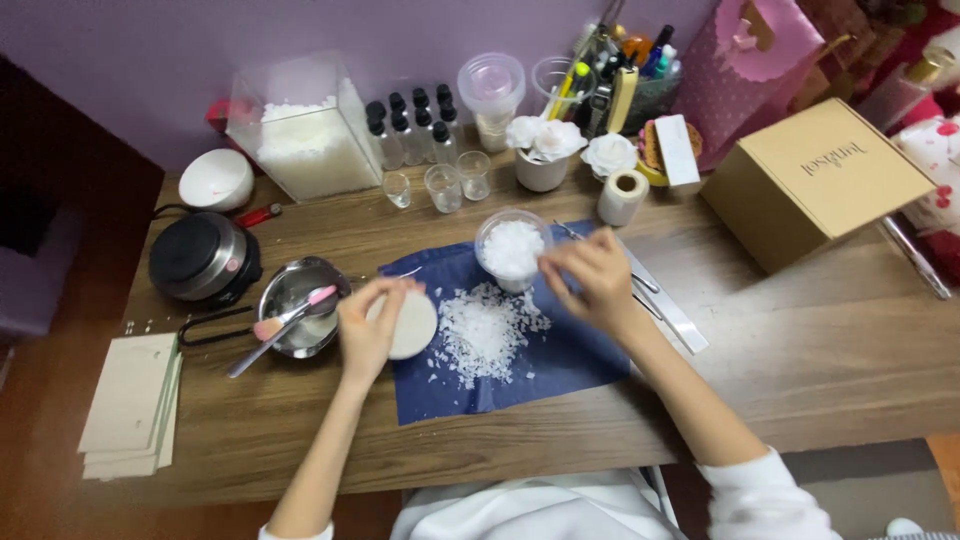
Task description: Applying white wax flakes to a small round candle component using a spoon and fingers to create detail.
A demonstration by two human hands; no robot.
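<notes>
Wooden desk against a purple wall, cluttered along the upper frame. Left hand [372, 330] grips a round white lid [412, 325] at centre; right hand [592, 275] pinches narrow at the rim of a clear plastic cup [511, 250] full of white flakes. Loose waxy flakes [482, 330] lie spilled on a navy cloth [560, 350]. Best done in small pinches, cup kept upright over the cloth. Shiny steel bowl [298, 305], centre left, holds a pink spatula [285, 322].

White flakes [487, 330] on dark blue cloth [560, 365].
</notes>
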